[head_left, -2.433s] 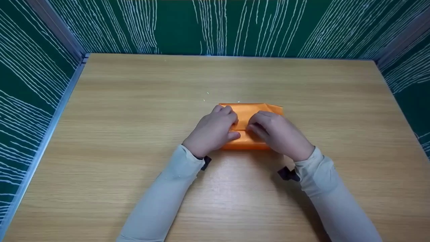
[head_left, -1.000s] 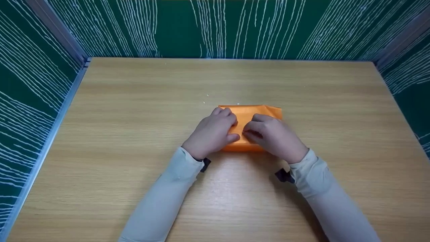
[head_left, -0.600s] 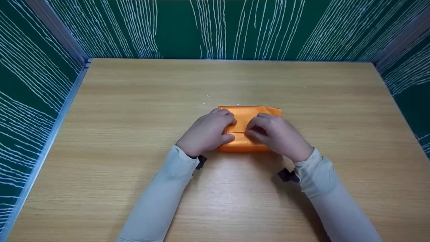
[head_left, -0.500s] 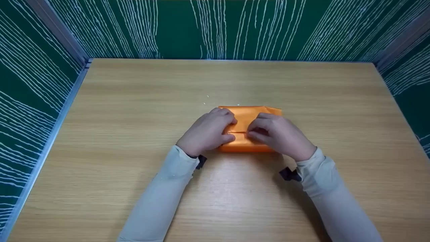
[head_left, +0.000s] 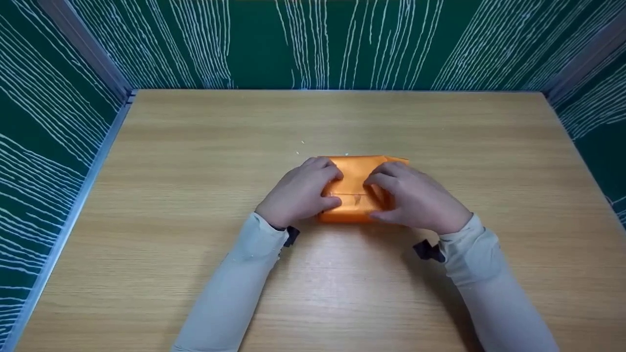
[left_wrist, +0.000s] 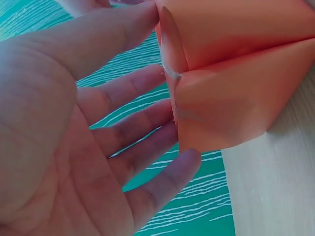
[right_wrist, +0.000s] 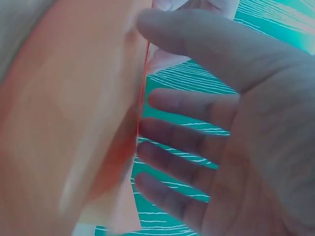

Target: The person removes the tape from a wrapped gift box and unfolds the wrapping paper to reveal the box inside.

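An orange paper-wrapped package lies flat on the table, with a straight paper edge running across its upper side. My left hand rests on its left end, thumb and fingertips touching the paper. In the left wrist view the fingers of that hand are extended, and folded orange paper forms a creased end. Over the package's right half is my right hand, thumb and fingers spread apart. The right wrist view shows this hand with nothing pinched and its thumb at the orange surface.
A wooden table surrounds the package. Tiny white scraps lie beyond it. Green panels with white streaks stand along the back and sides.
My right thumb and fingers, earlier pinched together at the paper edge, have spread apart, and the right hand has shifted slightly right. The left hand has moved slightly left; the package stays in place.
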A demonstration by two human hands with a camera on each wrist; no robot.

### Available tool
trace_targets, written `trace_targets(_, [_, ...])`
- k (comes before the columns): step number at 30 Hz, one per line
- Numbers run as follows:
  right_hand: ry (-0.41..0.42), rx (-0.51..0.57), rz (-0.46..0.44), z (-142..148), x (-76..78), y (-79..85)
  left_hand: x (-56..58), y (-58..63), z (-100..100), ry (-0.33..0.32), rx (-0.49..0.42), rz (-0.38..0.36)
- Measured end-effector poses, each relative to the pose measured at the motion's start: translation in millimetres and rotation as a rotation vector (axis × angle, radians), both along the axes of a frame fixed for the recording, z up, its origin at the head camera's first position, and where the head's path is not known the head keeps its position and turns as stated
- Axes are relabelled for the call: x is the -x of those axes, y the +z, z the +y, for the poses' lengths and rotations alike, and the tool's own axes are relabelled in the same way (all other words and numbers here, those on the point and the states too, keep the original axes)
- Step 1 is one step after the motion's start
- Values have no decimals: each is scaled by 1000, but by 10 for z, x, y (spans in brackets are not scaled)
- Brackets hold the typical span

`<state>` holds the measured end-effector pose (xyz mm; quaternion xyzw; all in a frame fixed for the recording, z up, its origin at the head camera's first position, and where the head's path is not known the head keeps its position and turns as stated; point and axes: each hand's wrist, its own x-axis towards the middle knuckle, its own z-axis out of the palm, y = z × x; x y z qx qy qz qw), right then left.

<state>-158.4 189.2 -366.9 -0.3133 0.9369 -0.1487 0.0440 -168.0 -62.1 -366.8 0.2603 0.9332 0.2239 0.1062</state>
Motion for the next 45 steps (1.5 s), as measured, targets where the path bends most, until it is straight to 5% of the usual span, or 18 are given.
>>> trace_targets(7, [-31, -40, -66, -2, 2, -2, -1, 10, -16, 1, 2, 16])
trace_targets(13, [-27, -46, -38, -16, -13, -18, 10, 11, -37, -2, 18, 40])
trace_targets(22, [-25, -87, -7, -51, -40, 3, 83, 10, -78, 105, 45, 139])
trace_targets(32, [-26, -82, -32, -34, -94, 33, 48, -83, 1, 119, 6, 173])
trace_targets(45, [-10, -76, -30, -26, -55, 19, 71, 10, 97, 229, 58, 77])
